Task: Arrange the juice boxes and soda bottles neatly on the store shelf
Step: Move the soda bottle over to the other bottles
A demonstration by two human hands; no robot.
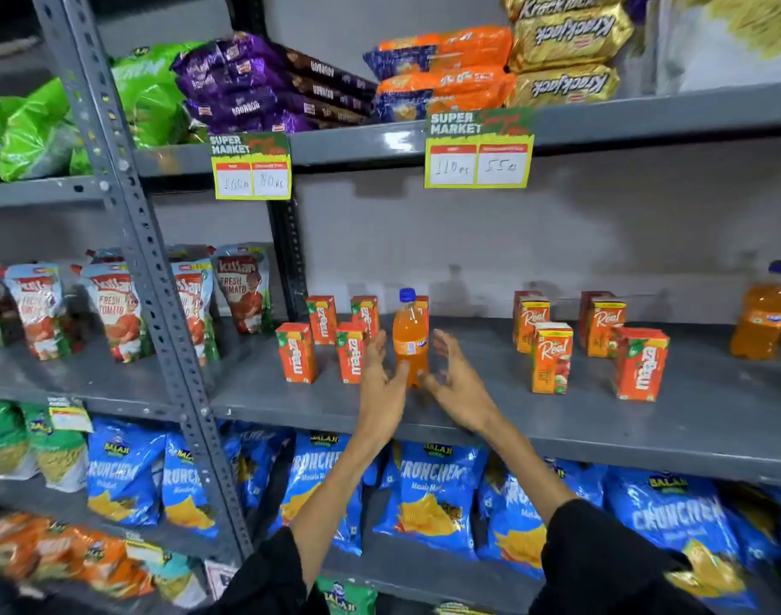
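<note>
An orange soda bottle (410, 337) with a blue cap stands upright on the grey middle shelf (557, 421). My left hand (379, 386) and my right hand (457, 386) flank its lower part with fingers spread; both thumbs touch it near the base. Several orange Maaza juice boxes (296, 353) stand in loose rows just left of the bottle, and one shows behind it. To the right stand three Real juice boxes (551, 358) and a lone Maaza box (640, 365). A second orange soda bottle (763, 319) is at the far right.
Tomato ketchup pouches (118, 312) fill the neighbouring bay, past a perforated grey upright (158, 304). Blue chip bags (433, 494) sit on the shelf below. Biscuit packs (446, 77) and two price tags (479, 159) are above.
</note>
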